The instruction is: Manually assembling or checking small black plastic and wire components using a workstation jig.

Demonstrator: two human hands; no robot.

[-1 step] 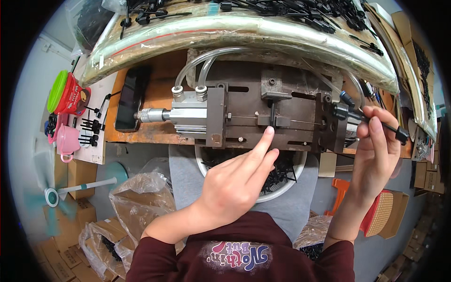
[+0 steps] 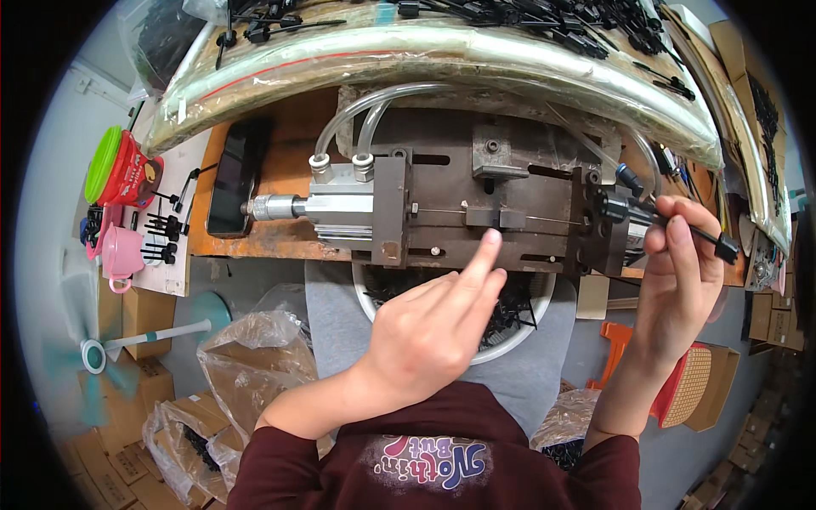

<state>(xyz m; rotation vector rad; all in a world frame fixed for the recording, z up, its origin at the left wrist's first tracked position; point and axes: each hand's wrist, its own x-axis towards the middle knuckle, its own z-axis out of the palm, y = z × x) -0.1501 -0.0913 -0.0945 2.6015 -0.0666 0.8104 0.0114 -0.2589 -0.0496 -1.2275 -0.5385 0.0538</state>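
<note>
My left hand [image 2: 433, 336] reaches over the front of a dark metal fixture, index finger stretched out and its tip just in front of the small centre block [image 2: 495, 219]. Nothing shows in its fingers. At the right, my right hand [image 2: 684, 263] pinches a black plastic rod [image 2: 699, 235] with a wide round head [image 2: 614, 204] at its left end and a small knob at its right. The head is beside the fixture's right upright [image 2: 592, 229]. A thin metal pin [image 2: 440, 209] runs from the left cylinder [image 2: 340, 212] toward the centre block.
Clear air tubes [image 2: 340, 119] arch from the cylinder. A phone [image 2: 234, 178] lies left of it. Below the fixture, a white tub [image 2: 361, 293] on my lap holds black parts. More black parts [image 2: 544, 21] lie on the plastic-wrapped shelf above. A fan [image 2: 95, 357] stands lower left.
The black rod that stood upright in the centre block is no longer seen there. My left fingertip has shifted very slightly right. The head of the rod in my right hand has moved a little left.
</note>
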